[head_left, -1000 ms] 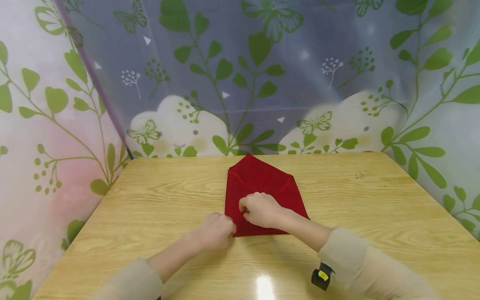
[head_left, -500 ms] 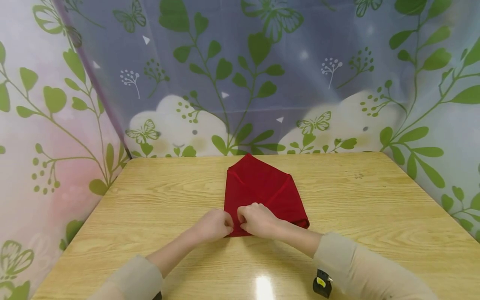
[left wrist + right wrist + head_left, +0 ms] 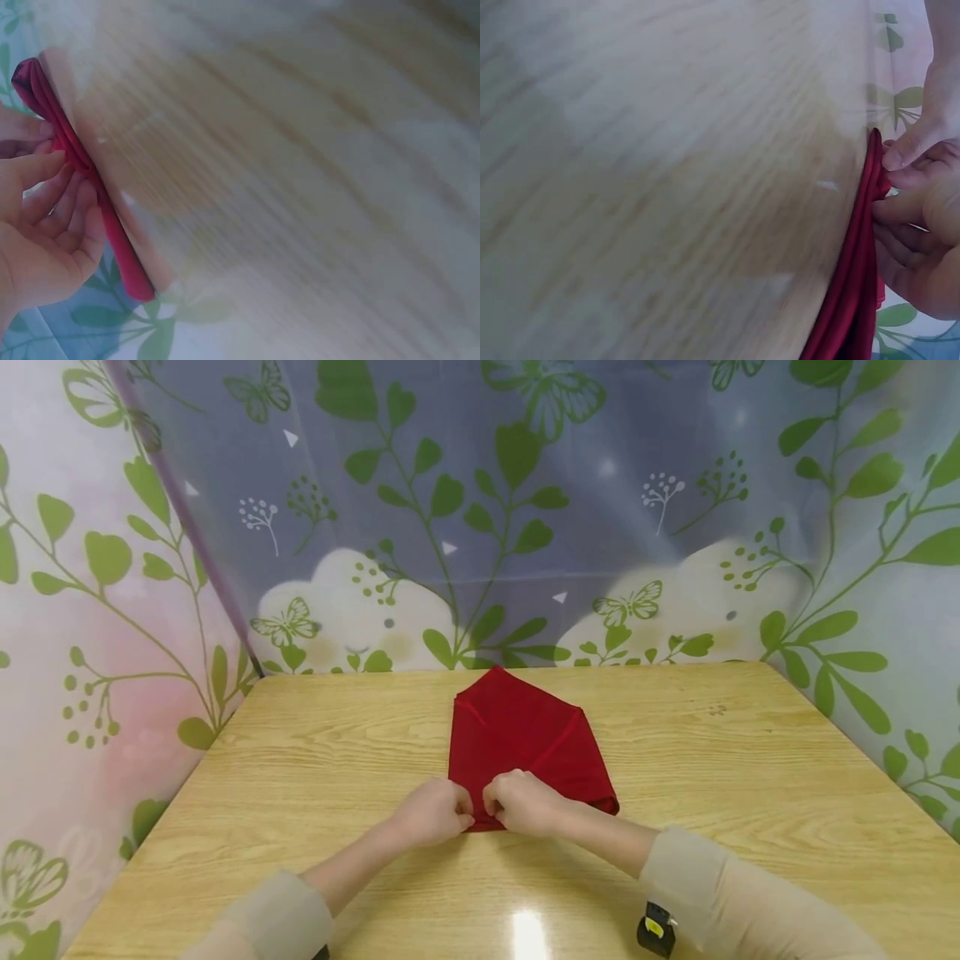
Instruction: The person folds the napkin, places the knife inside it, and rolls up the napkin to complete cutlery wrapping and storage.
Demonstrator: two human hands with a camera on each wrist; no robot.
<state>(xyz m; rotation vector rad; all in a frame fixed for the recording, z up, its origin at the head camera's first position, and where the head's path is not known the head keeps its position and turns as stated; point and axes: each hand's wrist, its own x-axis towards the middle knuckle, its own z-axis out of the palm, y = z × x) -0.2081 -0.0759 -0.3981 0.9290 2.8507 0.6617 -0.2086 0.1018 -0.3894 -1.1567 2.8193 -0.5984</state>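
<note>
A red folded cloth (image 3: 525,727) lies on the table, its far end pointed and its near edge facing me. At the near left corner my left hand (image 3: 433,812) pinches that edge between thumb and fingers. Just to its right, my right hand (image 3: 525,803) also pinches the near edge, with a small gap between the hands. From the left wrist view, the cloth (image 3: 129,259) shows as a thick layered fold under the left hand (image 3: 52,240). Several fabric layers (image 3: 847,285) run below the right hand (image 3: 922,244) in the right wrist view.
The light wooden table (image 3: 330,735) extends on both sides of the cloth. A patterned fabric backdrop (image 3: 585,510) with leaves and clouds rises behind the table and at both sides. A black strapped device (image 3: 656,930) hangs under the right sleeve.
My right hand has come down from the cloth's middle to its near edge, close to my left hand. The cloth's near right corner now looks rolled, and its diagonal crease shows more.
</note>
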